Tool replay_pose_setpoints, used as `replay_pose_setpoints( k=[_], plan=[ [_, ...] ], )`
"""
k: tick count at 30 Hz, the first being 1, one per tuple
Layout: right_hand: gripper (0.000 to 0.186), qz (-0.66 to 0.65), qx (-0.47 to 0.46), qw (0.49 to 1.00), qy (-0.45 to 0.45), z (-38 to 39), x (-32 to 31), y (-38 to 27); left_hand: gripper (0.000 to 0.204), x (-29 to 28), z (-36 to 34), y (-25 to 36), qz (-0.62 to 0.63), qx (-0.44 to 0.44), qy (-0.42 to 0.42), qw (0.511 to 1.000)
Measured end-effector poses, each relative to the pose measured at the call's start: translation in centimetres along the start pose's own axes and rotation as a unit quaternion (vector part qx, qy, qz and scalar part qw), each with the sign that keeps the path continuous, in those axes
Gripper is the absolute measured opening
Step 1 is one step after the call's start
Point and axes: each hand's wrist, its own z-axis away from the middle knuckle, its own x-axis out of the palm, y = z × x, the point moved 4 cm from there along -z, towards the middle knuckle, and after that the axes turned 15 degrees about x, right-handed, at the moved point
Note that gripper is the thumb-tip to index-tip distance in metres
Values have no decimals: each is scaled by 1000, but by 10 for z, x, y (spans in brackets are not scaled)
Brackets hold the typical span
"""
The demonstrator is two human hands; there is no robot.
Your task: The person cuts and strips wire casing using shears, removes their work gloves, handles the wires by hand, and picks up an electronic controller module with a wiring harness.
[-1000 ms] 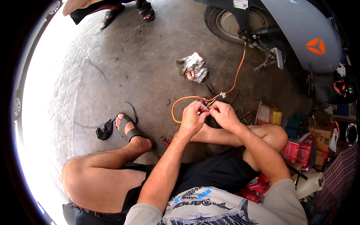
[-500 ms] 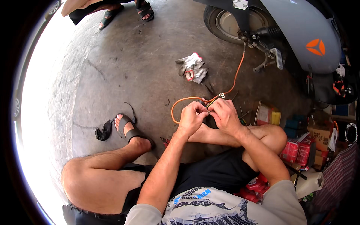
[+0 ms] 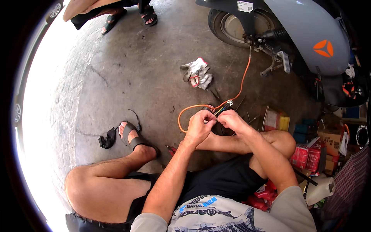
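Note:
My left hand (image 3: 200, 124) and my right hand (image 3: 232, 121) meet above my folded leg, thumbs and fingertips pinched close together. Both are closed on the thin wires, whose exact ends are hidden by the fingers. Just beyond the fingertips, thin coloured wires (image 3: 220, 110), yellow and blue among them, fan out. White connectors (image 3: 230, 103) sit beside the wires. An orange cable (image 3: 244, 79) runs from the scooter's rear wheel hub down to these connectors and loops round to the left of my hands.
A grey scooter (image 3: 309, 34) with its rear wheel (image 3: 228, 29) stands at the far right. Work gloves (image 3: 198, 73) lie on the concrete floor. A black rag (image 3: 108, 138) is near my left foot. Boxes (image 3: 305, 156) crowd the right; another person's sandalled foot (image 3: 148, 16) is at the back.
My right hand's fingers have curled inward and its wrist has turned, showing more of the coloured wires. My left hand stays pinched in nearly the same place.

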Motion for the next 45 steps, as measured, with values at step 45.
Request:
replay_pose_setpoints(
  k=[45],
  plan=[
    [11,129,-248,936,216,40,16,-27,7,3,-4,-11,278,-138,2,951]
  ],
)
